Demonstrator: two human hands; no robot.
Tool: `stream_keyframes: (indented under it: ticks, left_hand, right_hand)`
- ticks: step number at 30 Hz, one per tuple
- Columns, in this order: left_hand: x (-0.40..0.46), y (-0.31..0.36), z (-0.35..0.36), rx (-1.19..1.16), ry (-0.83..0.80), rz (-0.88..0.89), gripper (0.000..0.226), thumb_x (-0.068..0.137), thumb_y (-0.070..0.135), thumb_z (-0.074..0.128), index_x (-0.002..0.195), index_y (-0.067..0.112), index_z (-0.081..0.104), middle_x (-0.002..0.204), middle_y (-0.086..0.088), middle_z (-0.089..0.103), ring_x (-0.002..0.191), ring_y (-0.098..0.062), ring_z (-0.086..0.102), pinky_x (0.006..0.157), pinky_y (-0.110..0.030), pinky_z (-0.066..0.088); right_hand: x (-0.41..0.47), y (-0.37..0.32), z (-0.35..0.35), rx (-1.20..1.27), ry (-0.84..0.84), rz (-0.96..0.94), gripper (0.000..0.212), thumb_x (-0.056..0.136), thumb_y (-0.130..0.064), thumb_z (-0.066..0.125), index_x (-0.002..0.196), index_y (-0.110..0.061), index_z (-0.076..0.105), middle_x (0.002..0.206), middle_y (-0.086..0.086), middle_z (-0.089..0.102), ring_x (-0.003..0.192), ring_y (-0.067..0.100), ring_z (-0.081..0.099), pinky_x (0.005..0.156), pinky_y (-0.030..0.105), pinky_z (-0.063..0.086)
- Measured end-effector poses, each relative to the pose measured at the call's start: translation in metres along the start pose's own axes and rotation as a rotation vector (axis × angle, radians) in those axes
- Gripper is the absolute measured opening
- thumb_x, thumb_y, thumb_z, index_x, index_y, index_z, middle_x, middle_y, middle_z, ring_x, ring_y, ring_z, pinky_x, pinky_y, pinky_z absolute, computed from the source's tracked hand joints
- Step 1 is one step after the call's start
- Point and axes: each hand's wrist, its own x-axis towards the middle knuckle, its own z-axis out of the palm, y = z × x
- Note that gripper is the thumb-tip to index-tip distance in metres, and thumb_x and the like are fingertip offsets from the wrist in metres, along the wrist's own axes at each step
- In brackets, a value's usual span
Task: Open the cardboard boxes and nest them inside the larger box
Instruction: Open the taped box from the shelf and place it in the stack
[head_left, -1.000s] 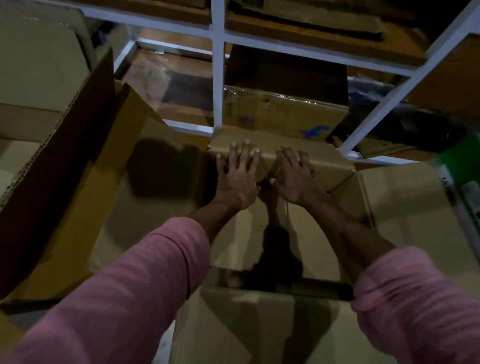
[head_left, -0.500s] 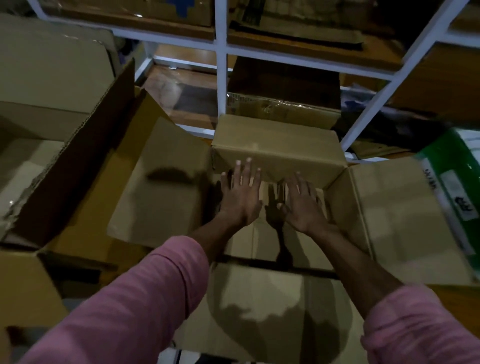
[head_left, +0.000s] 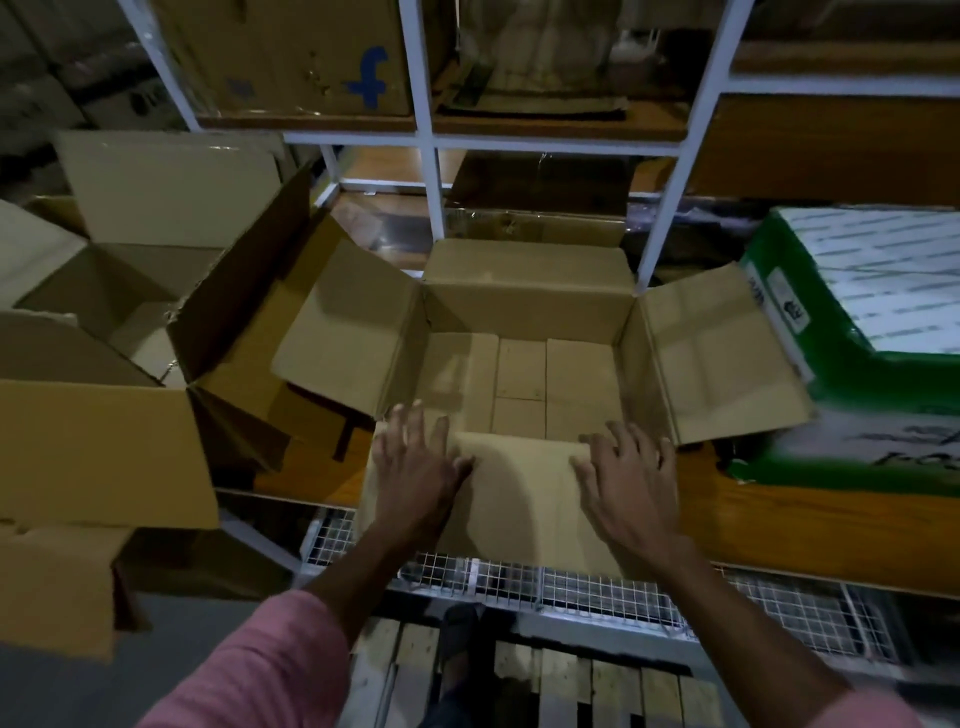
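Cardboard box (head_left: 524, 312) now stands fully opened, left hand (head_left: 415, 467) and right hand (head_left: 626, 480) withdrawn to press flat-fingered on its near flap (head_left: 519, 493), ready for nesting.

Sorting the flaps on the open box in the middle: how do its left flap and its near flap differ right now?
The left flap stands free, angled up and outward, touched by neither hand; the near flap is folded down toward the person with the left hand and right hand resting flat on it. The left flap overlaps a neighbouring box; the near flap hangs over the wire shelf edge. Both are plain brown cardboard.
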Motion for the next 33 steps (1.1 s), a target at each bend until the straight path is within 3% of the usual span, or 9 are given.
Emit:
stream_keyframes:
  ticks: [4,6,9,11,16,20,24,28,33]
  left_hand:
    - [-0.024,-0.012,0.001,0.008,-0.007,-0.108,0.089,0.09,0.084,0.025,0.161,0.036,0.001,0.17,-0.008,-0.01,0.154,-0.041,-0.003,0.118,-0.064,0.011]
    - [-0.025,-0.016,-0.001,0.006,-0.037,-0.114,0.095,0.085,0.088,0.031,0.16,0.04,-0.002,0.17,-0.003,-0.011,0.151,-0.045,0.003,0.116,-0.065,0.016]
    - [-0.02,-0.021,-0.004,-0.065,-0.061,-0.084,0.103,0.08,0.085,0.048,0.16,0.037,0.004,0.17,-0.001,-0.01,0.149,-0.048,0.007,0.115,-0.067,0.02]
    - [-0.011,-0.027,-0.004,-0.101,-0.078,-0.047,0.109,0.076,0.084,0.056,0.16,0.03,0.013,0.17,-0.004,-0.008,0.15,-0.049,0.006,0.117,-0.068,0.02]
    - [0.015,-0.045,0.001,-0.255,-0.103,0.05,0.11,0.064,0.075,0.076,0.154,0.031,0.03,0.17,-0.001,-0.004,0.151,-0.047,0.003,0.113,-0.074,0.022]
    - [0.025,-0.051,0.0,-0.369,-0.133,0.045,0.101,0.065,0.054,0.088,0.15,0.033,0.037,0.169,0.004,-0.006,0.151,-0.041,0.005,0.111,-0.068,0.03]
    - [0.031,-0.049,0.004,-0.336,-0.097,0.046,0.081,0.069,0.049,0.088,0.133,0.023,0.046,0.167,-0.002,0.004,0.149,-0.039,0.013,0.104,-0.064,0.046]
    - [0.034,-0.041,-0.011,-0.273,-0.032,-0.025,0.054,0.078,0.038,0.084,0.114,0.017,0.049,0.169,-0.004,-0.014,0.152,-0.046,0.013,0.1,-0.057,0.052]
    - [0.026,-0.033,-0.045,-0.19,0.066,0.001,0.061,0.079,0.052,0.08,0.114,0.014,0.047,0.164,-0.006,-0.034,0.149,-0.045,0.021,0.093,-0.048,0.054]
  right_hand:
    - [-0.034,0.014,-0.001,0.032,-0.01,0.112,0.057,0.1,-0.06,0.038,0.149,-0.032,0.035,0.163,0.007,0.029,0.147,0.038,0.02,0.112,0.067,0.025]
    - [-0.038,0.02,-0.002,0.008,-0.048,0.166,0.068,0.096,-0.067,0.04,0.154,-0.035,0.023,0.168,0.003,0.015,0.144,0.042,0.021,0.107,0.065,0.032]
    - [-0.032,0.029,0.002,0.064,-0.135,0.188,0.087,0.088,-0.078,0.044,0.158,-0.039,0.009,0.17,-0.002,-0.002,0.142,0.049,0.023,0.107,0.063,0.036]
    - [-0.025,0.034,0.006,0.201,-0.183,0.171,0.099,0.082,-0.076,0.059,0.159,-0.037,0.012,0.169,-0.001,-0.007,0.145,0.051,0.018,0.109,0.065,0.033]
    - [-0.003,0.041,0.005,0.385,-0.183,0.139,0.104,0.066,-0.059,0.087,0.151,-0.026,0.037,0.167,0.001,0.004,0.146,0.044,0.024,0.112,0.061,0.034]
    - [0.008,0.042,0.01,0.415,-0.18,0.169,0.1,0.061,-0.056,0.091,0.145,-0.031,0.043,0.146,0.003,0.028,0.132,0.038,0.038,0.105,0.059,0.047]
    - [0.013,0.038,0.017,0.397,-0.068,0.192,0.078,0.062,-0.045,0.093,0.129,-0.021,0.059,0.125,0.006,0.042,0.118,0.032,0.046,0.093,0.05,0.051]
    - [0.012,0.029,0.013,0.333,0.08,0.205,0.062,0.065,-0.045,0.091,0.113,-0.019,0.063,0.133,0.012,0.049,0.113,0.032,0.05,0.089,0.051,0.052]
    - [-0.001,0.022,-0.016,0.305,0.262,0.094,0.057,0.062,-0.041,0.094,0.102,-0.013,0.064,0.153,0.01,0.043,0.127,0.036,0.05,0.094,0.06,0.051]
